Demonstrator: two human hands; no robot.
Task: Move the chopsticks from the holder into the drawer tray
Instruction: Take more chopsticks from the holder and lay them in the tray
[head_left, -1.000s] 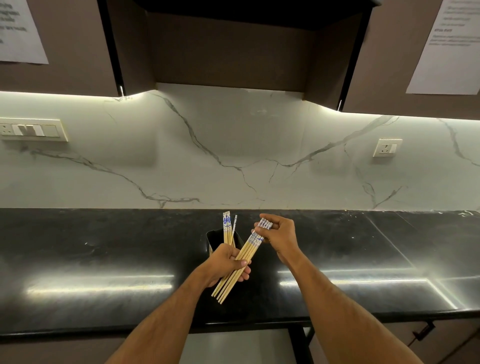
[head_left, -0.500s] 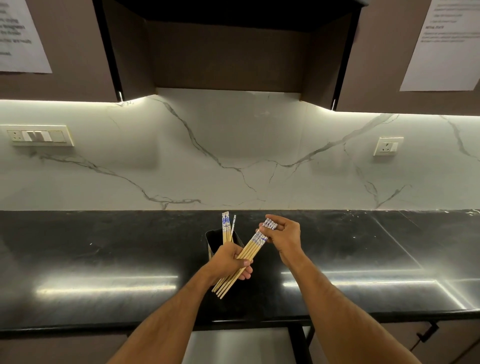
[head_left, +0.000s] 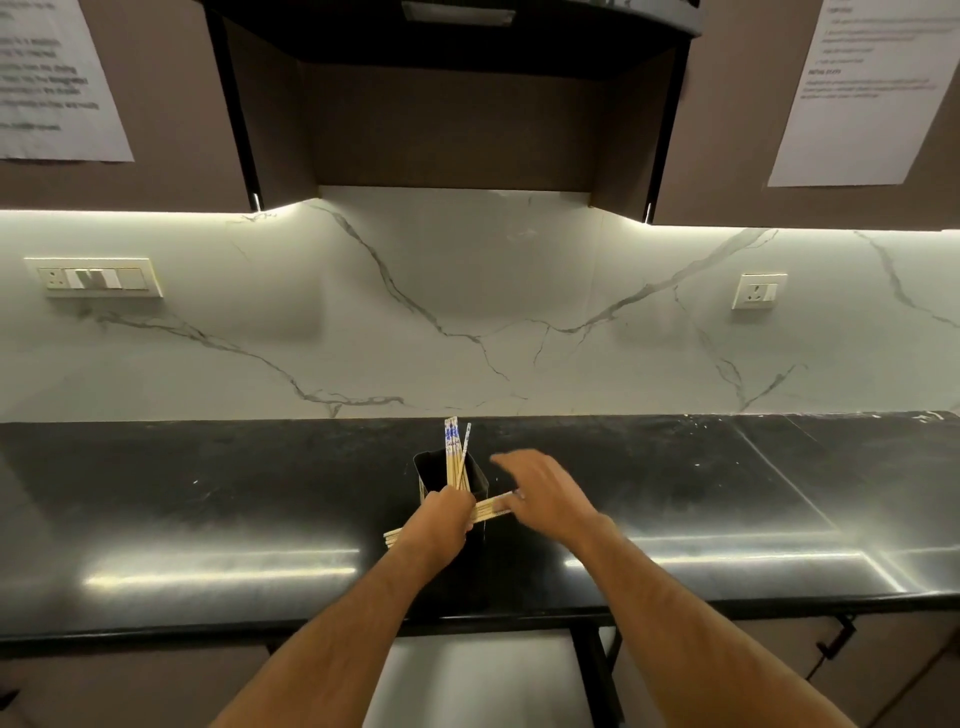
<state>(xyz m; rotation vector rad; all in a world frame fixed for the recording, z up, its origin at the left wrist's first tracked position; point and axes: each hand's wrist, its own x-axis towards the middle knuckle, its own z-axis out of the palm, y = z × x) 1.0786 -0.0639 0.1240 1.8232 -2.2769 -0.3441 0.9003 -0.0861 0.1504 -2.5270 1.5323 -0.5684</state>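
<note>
A black square holder (head_left: 478, 480) stands on the dark countertop (head_left: 208, 509), near its front edge. A few wooden chopsticks with blue-patterned tops (head_left: 456, 452) stand upright in it. My left hand (head_left: 447, 519) is shut on a bundle of chopsticks (head_left: 491, 508) that lies almost level in front of the holder, tips poking out to the left. My right hand (head_left: 545, 493) hovers over the bundle's right end with fingers spread, blurred by motion, gripping nothing that I can see. No drawer tray is in view.
A white marble backsplash rises behind the counter, with a switch panel (head_left: 96, 278) at left and a socket (head_left: 758, 291) at right. Dark cabinets hang above. Below the counter edge are a pale surface (head_left: 478, 680) and a cabinet handle (head_left: 836, 639).
The bundle in my left hand has swung from steeply tilted to almost level. My right hand has let go of its top end and opened above it.
</note>
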